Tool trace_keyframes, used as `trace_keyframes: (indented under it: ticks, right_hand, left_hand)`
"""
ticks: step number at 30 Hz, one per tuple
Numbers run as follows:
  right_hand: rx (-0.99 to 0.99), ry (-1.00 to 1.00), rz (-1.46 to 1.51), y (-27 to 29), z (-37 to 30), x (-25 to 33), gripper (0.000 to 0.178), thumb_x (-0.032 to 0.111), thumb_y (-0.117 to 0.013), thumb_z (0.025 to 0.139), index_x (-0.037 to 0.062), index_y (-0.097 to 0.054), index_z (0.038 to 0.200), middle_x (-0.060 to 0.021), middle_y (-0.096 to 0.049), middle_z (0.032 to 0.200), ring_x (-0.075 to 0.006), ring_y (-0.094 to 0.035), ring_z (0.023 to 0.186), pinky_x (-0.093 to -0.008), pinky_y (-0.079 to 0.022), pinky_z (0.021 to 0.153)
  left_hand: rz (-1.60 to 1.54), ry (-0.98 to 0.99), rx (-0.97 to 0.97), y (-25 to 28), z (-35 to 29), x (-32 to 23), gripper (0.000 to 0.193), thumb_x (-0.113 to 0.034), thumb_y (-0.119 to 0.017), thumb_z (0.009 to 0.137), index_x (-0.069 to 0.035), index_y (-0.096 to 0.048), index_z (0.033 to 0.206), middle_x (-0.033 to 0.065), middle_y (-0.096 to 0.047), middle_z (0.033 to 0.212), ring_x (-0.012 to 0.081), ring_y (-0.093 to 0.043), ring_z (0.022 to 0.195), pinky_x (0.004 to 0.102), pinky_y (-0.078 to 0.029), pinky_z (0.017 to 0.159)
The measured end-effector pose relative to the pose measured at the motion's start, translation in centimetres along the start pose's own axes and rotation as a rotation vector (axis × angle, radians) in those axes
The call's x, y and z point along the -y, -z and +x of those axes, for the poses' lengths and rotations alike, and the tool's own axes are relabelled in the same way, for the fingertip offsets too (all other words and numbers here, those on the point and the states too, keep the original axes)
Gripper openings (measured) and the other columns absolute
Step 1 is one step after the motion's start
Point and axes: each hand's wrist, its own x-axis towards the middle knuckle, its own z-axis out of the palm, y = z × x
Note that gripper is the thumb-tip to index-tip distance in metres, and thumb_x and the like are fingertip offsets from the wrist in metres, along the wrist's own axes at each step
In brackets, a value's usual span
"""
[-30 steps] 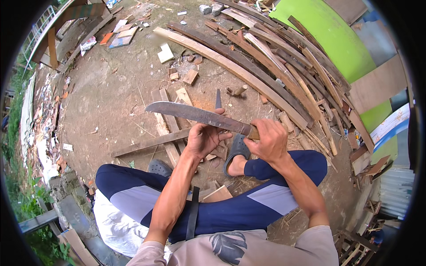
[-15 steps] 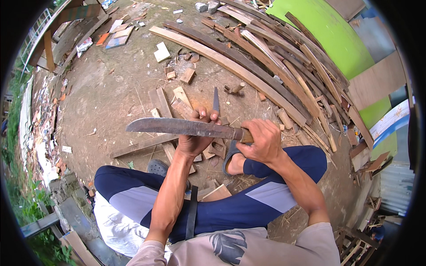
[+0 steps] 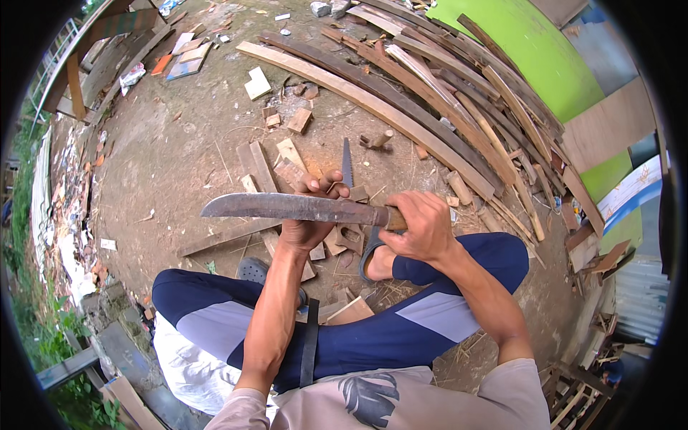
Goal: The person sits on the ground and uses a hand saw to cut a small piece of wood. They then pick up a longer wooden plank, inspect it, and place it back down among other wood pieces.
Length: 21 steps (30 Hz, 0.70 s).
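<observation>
The knife (image 3: 287,206) lies crosswise above the ground (image 3: 172,150); the right hand (image 3: 424,226) wraps its fingers round the handle (image 3: 395,218). Left hand (image 3: 307,233) fingers, loosely curled and parted, show beyond the blade (image 3: 251,204) — best kept off the edge.

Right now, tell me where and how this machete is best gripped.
Probably by the wooden handle, coming from the right: the right hand wraps that end, while the long blade points left. I'd avoid gripping the blade, which crosses in front of the open left hand.
</observation>
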Motion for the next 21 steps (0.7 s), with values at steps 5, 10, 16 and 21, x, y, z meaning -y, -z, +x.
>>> trace_keyframes:
  ticks: [5,10,16,21]
  right_hand:
    - [0.005,-0.018,0.035,-0.3,-0.1,-0.2,0.04,0.015,-0.08,0.057,0.0046,-0.064,0.092,-0.013,-0.066,0.078,-0.0346,-0.064,0.068,-0.0411,-0.049,0.062]
    - [0.037,-0.071,0.129,-0.6,-0.4,-0.6,0.035,0.016,-0.081,0.064,0.0028,-0.064,0.092,-0.0145,-0.064,0.077,-0.0327,-0.065,0.067,-0.0404,-0.049,0.059]
    - [0.548,-0.856,0.962,-0.3,-0.8,-1.1,0.028,0.024,-0.063,0.097,-0.0011,-0.057,0.107,-0.0088,-0.061,0.068,-0.0157,-0.061,0.053,-0.0299,-0.049,0.05]
    - [0.599,-1.001,1.318,-0.3,-0.8,-2.1,0.032,0.032,-0.051,0.102,0.0005,-0.056,0.107,-0.0065,-0.057,0.067,-0.0129,-0.055,0.044,-0.0251,-0.048,0.042]
  left_hand:
    - [0.034,-0.05,-0.05,0.6,0.1,-0.1,0.048,-0.045,-0.087,0.074,-0.027,-0.063,0.111,-0.0013,-0.06,0.129,0.0217,-0.058,0.116,0.0477,-0.047,0.101]
    - [0.039,-0.082,-0.058,0.6,0.5,-0.2,0.047,-0.039,-0.08,0.083,-0.023,-0.062,0.124,0.001,-0.064,0.128,0.0252,-0.06,0.118,0.0511,-0.048,0.102]
    - [0.249,-0.004,-0.37,-1.2,1.2,-0.6,0.048,-0.026,-0.071,0.092,-0.003,-0.057,0.133,0.0126,-0.067,0.124,0.0241,-0.067,0.11,0.0417,-0.055,0.098]
    - [0.558,0.108,-0.601,-2.9,2.0,-0.3,0.031,-0.011,-0.07,0.094,0.001,-0.063,0.122,0.0081,-0.072,0.112,0.011,-0.07,0.095,0.0241,-0.059,0.079]
